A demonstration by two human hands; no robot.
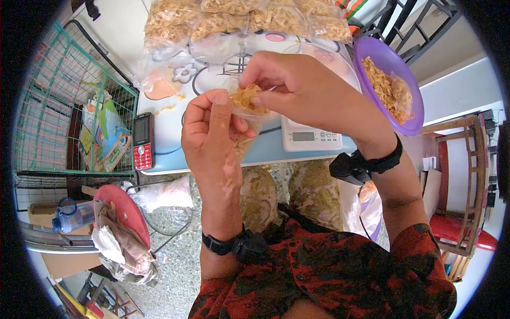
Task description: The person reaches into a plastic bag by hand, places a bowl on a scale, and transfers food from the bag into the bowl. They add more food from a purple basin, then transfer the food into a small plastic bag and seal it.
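My left hand (pixel 215 122) is closed on the side of a clear plastic bag (pixel 245 142) that hangs above the table's front edge. Yellowish-brown dried flakes (pixel 247 99) show at the bag's mouth. From the right, my right hand (pixel 281 85) pinches the flakes and the bag's upper edge with bent fingers. Just right of the bag, a white digital scale (pixel 319 139) lies on the patterned table (pixel 175 155), partly under my right forearm.
Filled bags of flakes (pixel 276 21) line the table's back. A purple basin (pixel 414 101) of flakes stands at the right. On the left are a red phone (pixel 143 141), a green wire cage (pixel 58 106) and a red stool (pixel 133 212) with cloths.
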